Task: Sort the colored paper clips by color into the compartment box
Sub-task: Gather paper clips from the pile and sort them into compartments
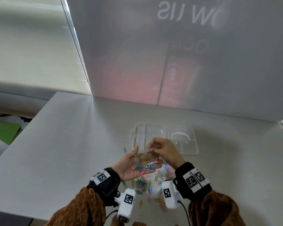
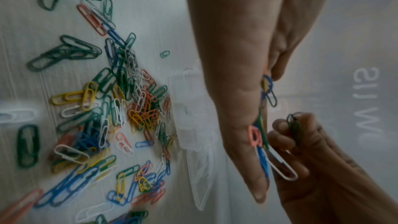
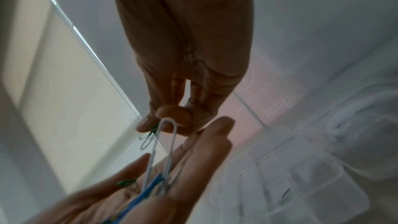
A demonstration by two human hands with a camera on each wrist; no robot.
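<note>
My left hand (image 1: 133, 161) lies palm up above the table, fingers straight, carrying a small heap of mixed paper clips (image 1: 143, 167). Just above its fingers my right hand (image 1: 149, 151) pinches a few green clips (image 2: 293, 124) between thumb and fingertips. A white clip (image 3: 167, 142) sticks up from the left palm close to that pinch. The clear compartment box (image 1: 189, 148) lies just beyond both hands, partly hidden by them. A larger pile of colored clips (image 1: 149, 182) is spread on the white table (image 1: 72, 144) under the hands.
One green clip (image 1: 125, 150) lies alone left of the box. A grey partition (image 1: 170, 62) stands along the table's far edge. The table's left edge (image 1: 28, 124) drops off to clutter on the floor.
</note>
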